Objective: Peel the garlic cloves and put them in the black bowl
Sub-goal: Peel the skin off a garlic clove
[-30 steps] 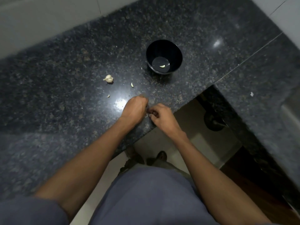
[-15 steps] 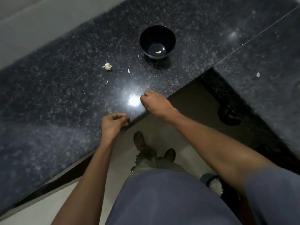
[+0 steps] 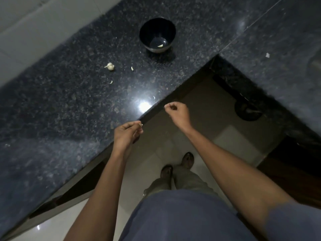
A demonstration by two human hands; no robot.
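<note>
The black bowl (image 3: 157, 34) stands on the dark granite counter (image 3: 69, 105) with one peeled clove (image 3: 160, 46) lying in its bottom. A partial garlic bulb (image 3: 110, 66) lies to the bowl's left, with loose cloves or skin bits (image 3: 132, 68) near it. My left hand (image 3: 127, 133) hangs just off the counter's front edge and pinches a small pale garlic clove (image 3: 141, 124) at its fingertips. My right hand (image 3: 176, 112) is to the right, off the edge too, fingers curled with thumb against fingertips; I cannot tell whether it holds anything.
Small skin scraps (image 3: 153, 97) lie near a bright light glare on the counter by its edge. A second counter section (image 3: 278, 49) runs off to the right, forming a corner. Below are the tiled floor and my feet (image 3: 177, 164).
Both hands have pulled back from the counter surface to beyond its front edge and moved apart. The camera view has shifted lower and further back.
</note>
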